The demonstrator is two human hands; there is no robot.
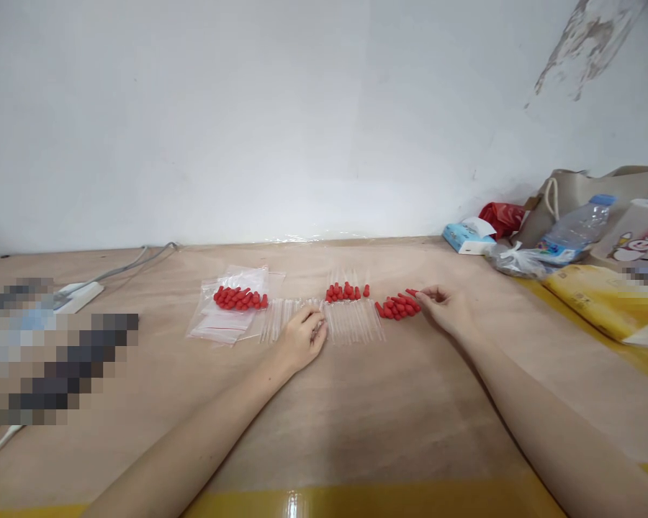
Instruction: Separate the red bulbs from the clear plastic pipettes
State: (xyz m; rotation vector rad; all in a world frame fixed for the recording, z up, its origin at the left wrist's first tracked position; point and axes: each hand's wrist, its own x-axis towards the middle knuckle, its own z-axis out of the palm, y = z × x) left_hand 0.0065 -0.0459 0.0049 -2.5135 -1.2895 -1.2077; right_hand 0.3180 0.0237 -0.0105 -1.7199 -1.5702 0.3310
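Observation:
My right hand (446, 309) pinches a small red rubber bulb (412, 292) at the right end of a loose pile of red bulbs (397, 308). My left hand (303, 337) rests on a row of thin clear tubes (351, 321), its fingers curled together; whatever they hold is hidden. Behind the row lie several tubes with red bulbs on their ends (345, 291), the bulbs pointing toward me. Left of my left hand, more red bulbs (240, 298) lie on clear plastic bags (221, 324).
Along the right side stand a tissue pack (467, 237), a plastic bottle (580, 226), a beige bag (534, 216) and a yellow package (599, 302). At left are a power strip (81, 296), cables and blurred-out items. A white wall (302, 129) closes off the wooden table's (389, 410) back edge.

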